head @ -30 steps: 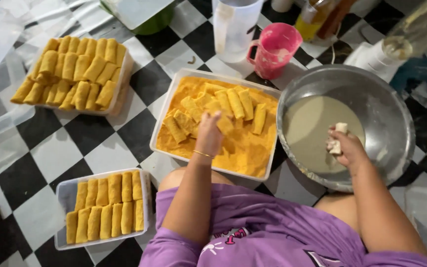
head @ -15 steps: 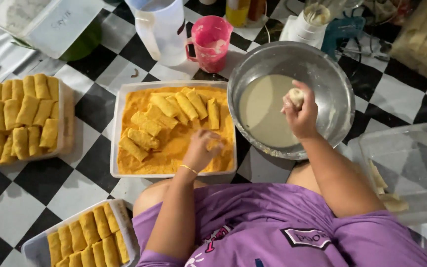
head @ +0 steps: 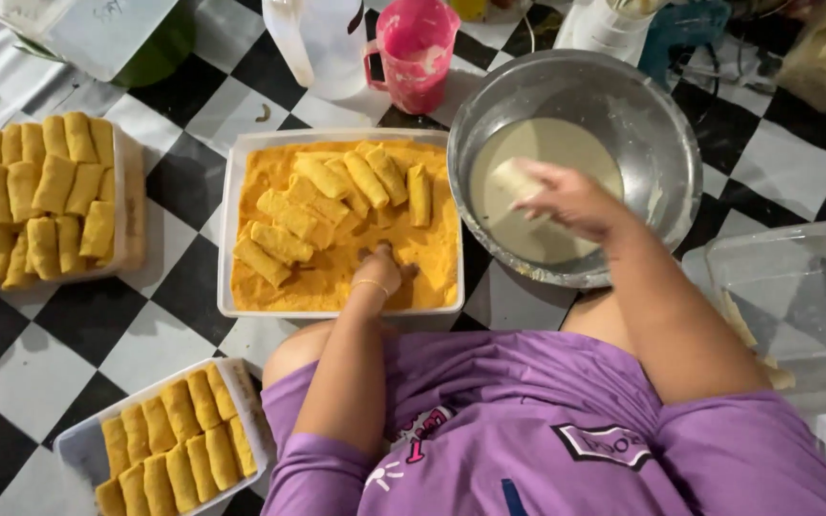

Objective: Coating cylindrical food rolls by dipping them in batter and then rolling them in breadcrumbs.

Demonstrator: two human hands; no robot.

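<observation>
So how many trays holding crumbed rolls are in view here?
3: the middle tray of orange crumbs under the left hand, a full tray at far left, and another at bottom left. Both outer trays run off-frame.

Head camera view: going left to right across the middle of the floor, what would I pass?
Tray of coated rolls → crumb tray with the left hand in it → metal bowl of batter, right hand dipping a roll → clear tub.
</observation>
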